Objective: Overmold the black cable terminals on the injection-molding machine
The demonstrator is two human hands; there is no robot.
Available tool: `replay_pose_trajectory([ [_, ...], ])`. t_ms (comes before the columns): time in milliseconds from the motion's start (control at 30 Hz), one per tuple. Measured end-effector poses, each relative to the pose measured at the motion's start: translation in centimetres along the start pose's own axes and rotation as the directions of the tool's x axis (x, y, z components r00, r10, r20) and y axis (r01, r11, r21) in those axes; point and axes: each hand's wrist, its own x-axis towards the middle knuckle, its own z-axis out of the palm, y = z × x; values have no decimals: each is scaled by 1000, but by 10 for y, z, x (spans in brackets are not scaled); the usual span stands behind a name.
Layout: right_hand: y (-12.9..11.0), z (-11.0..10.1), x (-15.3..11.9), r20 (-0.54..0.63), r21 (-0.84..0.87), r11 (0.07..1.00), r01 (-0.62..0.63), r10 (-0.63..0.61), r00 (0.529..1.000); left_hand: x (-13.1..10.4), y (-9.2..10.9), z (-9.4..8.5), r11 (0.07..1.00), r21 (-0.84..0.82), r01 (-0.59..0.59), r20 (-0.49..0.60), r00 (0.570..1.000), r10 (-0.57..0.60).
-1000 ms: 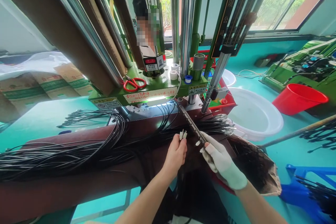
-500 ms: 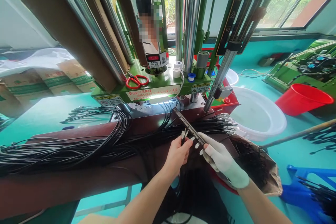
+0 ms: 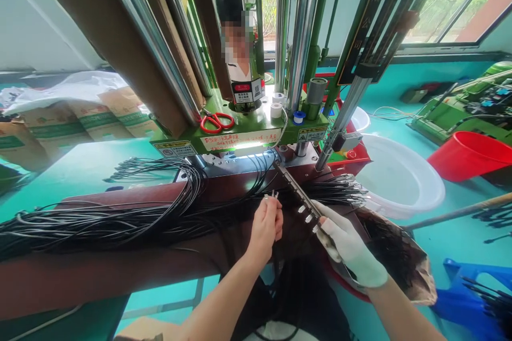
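The left hand (image 3: pixel 265 224) pinches small plugs (image 3: pixel 273 195) near the metal bar (image 3: pixel 295 186), which the gloved right hand (image 3: pixel 350 248) grips at its near end. The step seems loading the bar; next move would call for careful aligning of one plug.

The right hand (image 3: pixel 351 248) partly hides the bar (image 3: pixel 296 188).

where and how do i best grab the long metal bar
The metal bar is probably best gripped by its near end, from the right, as the gloved right hand does: it slants away toward the green machine, and small silvery pieces jut from its left edge.
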Motion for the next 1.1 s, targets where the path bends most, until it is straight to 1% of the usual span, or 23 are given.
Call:
replay_pose_trajectory([
  [100, -1, 0, -1, 9, -4, 1000, -7, 7, 1000, 1, -5, 4, 998, 59, 39, 23, 999, -40],
  [200, 2, -3, 2, 64, -26, 1000, -9, 11, 998, 3, -9, 7, 993, 107, 44, 21, 999, -47],
  [333, 10, -11, 7, 147, -89, 996, 11, 2, 989, 5, -11, 3, 991, 128, 46, -2, 999, -46],
  [433, 17, -14, 11, 182, -164, 983, 82, -51, 982, 7, -14, -1, 990, 137, 26, -33, 999, -22],
  [533, 21, -13, 13, 186, -230, 960, 157, -115, 976, 7, -16, -3, 986, 164, 8, -40, 999, -2],
  [567, 21, -13, 13, 180, -226, 962, 151, -111, 977, 7, -15, -4, 985, 170, 9, -28, 1000, -4],
  [633, 18, -11, 12, 168, -177, 979, 99, -69, 983, 6, -11, -5, 986, 165, -4, -8, 1000, 6],
  [700, 11, -9, 10, 139, -112, 993, 37, -21, 990, 6, -4, -8, 989, 137, -54, -31, 998, 59],
  [767, 5, -6, 7, 74, -71, 997, 0, 6, 997, 5, 3, -12, 993, 81, -90, -75, 993, 96],
  [833, 0, -4, 4, 12, -53, 998, -16, 16, 1000, 6, 7, -14, 997, 34, -64, -88, 994, 67],
  [867, -2, -3, 3, -1, -49, 999, -22, 22, 1000, 7, 7, -15, 999, 36, -36, -74, 997, 39],
  [933, -3, -2, 2, 5, -44, 998, -33, 33, 999, 9, 5, -15, 993, 114, 0, -33, 999, 3],
  [1033, -4, -1, 1, 36, -44, 998, -36, 38, 999, 12, -4, -14, 958, 282, -47, 37, 999, 38],
  [1100, -5, -1, 1, 56, -45, 998, -45, 47, 997, 14, -8, -14, 937, 340, -76, 66, 996, 57],
])
